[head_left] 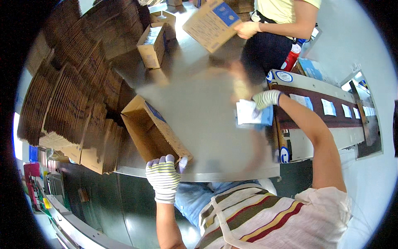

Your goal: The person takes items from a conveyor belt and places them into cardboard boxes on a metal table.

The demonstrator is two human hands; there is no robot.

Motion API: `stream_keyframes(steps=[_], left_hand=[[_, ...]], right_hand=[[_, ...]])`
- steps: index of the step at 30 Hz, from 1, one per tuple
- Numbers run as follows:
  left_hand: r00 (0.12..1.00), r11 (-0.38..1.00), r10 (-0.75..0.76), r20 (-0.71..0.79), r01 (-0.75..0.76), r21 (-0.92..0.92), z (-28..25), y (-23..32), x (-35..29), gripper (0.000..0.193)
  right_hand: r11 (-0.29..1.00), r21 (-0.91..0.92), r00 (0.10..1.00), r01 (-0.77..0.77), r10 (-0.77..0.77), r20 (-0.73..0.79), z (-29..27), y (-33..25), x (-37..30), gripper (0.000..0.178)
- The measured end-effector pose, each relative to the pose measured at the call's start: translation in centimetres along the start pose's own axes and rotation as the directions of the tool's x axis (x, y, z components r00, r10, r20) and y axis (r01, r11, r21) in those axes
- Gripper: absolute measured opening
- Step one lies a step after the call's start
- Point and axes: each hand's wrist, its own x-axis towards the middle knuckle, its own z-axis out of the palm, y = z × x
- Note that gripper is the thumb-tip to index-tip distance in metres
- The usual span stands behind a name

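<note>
My left hand [162, 176], in a striped glove, is closed over the near edge of an open cardboard box [134, 120]. The box stands tilted away on the metal table [199, 108], and its inside looks bare. To the right, my right hand [266, 99], in a similar glove, pinches white and blue flat packets [250, 118] at the end of a conveyor belt [338, 120]. How many packets it holds cannot be made out. More flat packets [328, 107] lie in a row along the dark belt.
Tall stacks of flattened cardboard boxes [62, 103] fill the left side. Beyond my box stands a box filled with packets [153, 45], another box [165, 18] behind it. Across the table a person in a yellow top [286, 16] holds a cardboard box [212, 25].
</note>
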Motion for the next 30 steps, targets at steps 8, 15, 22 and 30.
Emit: stream_keyframes(steps=[8,15,22,30], left_hand=[[1.000,1.000,0.001,-0.003,-0.001,-0.030,0.2,0.2,0.1,0.037],[0.996,0.984,-0.047,0.079,0.060,-0.165,-1.1,0.6,0.5,0.032],[0.960,0.987,0.147,0.237,-0.129,-0.091,-1.4,0.4,0.0,0.036],[0.974,0.991,0.115,0.194,-0.101,-0.082,-1.0,1.1,-0.2,0.025]], right_hand=[[0.971,-0.170,0.907,0.169,-0.220,-0.358,8.5,-13.9,-7.2,0.080],[0.002,0.778,0.767,0.629,-0.167,-0.620,11.2,-14.8,-5.0,0.039],[0.108,0.295,0.305,0.949,-0.087,-0.948,2.7,-21.0,-4.9,0.041],[0.256,0.438,0.503,0.862,-0.536,-0.678,-3.9,-29.1,-2.1,0.055]])
